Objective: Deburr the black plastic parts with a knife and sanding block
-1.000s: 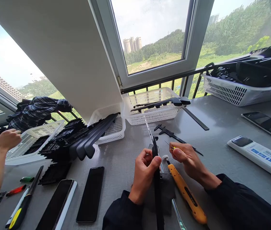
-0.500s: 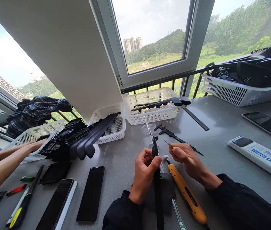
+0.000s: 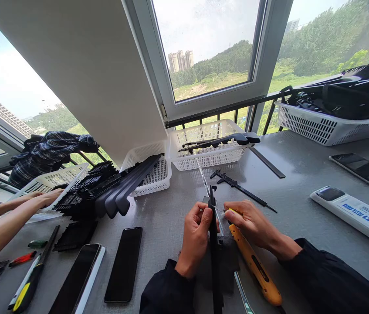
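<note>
My left hand (image 3: 193, 240) is closed round a long black plastic strip (image 3: 215, 266), held nearly upright, its upper end just above my fingers. My right hand (image 3: 254, 223) pinches a small tool with a thin pointed tip and a bit of yellow handle (image 3: 233, 212); most of it is hidden in the fingers. The tip meets the strip's right side near my left thumb. Below my right hand lies an orange-yellow corded hand tool (image 3: 258, 272). A dark cloth or pad (image 3: 231, 261) is on the table behind the strip.
Black calipers (image 3: 243, 188) and a dark flat bar (image 3: 267, 162) lie beyond my hands. White baskets (image 3: 204, 162) with black parts stand along the window. Phones (image 3: 123, 264) lie left and right. At far left, another person's arms (image 3: 11, 218) reach into a basket.
My right hand has shifted left, bringing the tool's tip from beside the strip onto it. My left thumb has moved slightly on the strip. The other person's arms have barely moved.
</note>
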A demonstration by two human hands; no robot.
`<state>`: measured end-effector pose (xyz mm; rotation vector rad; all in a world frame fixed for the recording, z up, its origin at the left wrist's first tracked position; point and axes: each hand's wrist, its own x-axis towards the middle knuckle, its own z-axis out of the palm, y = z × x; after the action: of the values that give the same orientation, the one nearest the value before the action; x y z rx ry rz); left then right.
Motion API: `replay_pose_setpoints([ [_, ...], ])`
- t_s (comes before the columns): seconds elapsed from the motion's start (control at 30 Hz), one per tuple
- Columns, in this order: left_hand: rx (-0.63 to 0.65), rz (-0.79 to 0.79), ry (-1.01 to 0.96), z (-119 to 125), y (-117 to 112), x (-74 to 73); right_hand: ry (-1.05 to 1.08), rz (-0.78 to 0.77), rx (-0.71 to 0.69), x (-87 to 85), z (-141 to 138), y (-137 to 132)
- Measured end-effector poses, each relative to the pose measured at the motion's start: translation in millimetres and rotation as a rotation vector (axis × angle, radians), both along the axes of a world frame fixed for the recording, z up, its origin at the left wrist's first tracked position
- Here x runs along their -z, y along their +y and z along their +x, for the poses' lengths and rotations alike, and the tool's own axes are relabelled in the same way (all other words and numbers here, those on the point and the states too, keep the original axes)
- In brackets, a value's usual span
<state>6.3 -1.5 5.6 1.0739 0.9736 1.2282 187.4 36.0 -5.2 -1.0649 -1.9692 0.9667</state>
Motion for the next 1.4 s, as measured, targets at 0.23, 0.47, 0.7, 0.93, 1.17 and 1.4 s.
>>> replay_pose_setpoints([
  [0.23, 0.0, -0.02, -0.083, -3, 3, 9.0, -0.15, 0.051, -0.053, -2.9, -3, -4],
  [0.47, -0.028, -0.042, -0.097, -4, 3, 8.1, -0.207, 0.061, -0.089, -0.8, -6, -7],
  [0.7, -0.045, -0.075, -0.179, -2, 6, -1.0, -0.347, 0.134, -0.167, -3.8, -13, -15],
  [0.93, -0.015, -0.121, -0.237, -5, 8, 3.3, -0.404, 0.174, -0.213, -8.0, -14, -17],
  [1.17, 0.047, -0.142, -0.277, -2, 8, 1.6, -0.355, 0.159, -0.258, -9.9, -14, -17],
  [1.4, 0.06, -0.125, -0.288, -3, 8, 0.3, -0.334, 0.096, -0.254, -12.4, -13, -15],
])
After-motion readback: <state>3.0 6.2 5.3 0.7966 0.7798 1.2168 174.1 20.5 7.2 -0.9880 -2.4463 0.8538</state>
